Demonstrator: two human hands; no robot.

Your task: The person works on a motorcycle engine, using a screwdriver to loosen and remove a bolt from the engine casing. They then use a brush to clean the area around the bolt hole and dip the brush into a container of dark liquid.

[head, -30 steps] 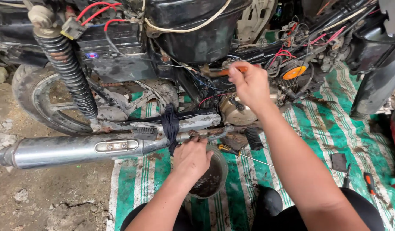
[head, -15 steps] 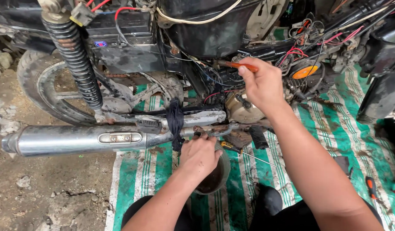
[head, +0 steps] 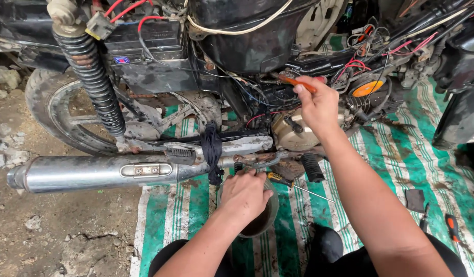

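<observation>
R hand grips 1 orange tool; L hand clasps 1 bowl.

Your right hand grips an orange-handled tool, its tip pushed in among the wires just above the rounded engine cover. Left of that cover and lower, your left hand rests palm-down over the rim of a dark round container. A black rag hangs knotted left of the cover, where the chrome exhaust pipe begins.
</observation>
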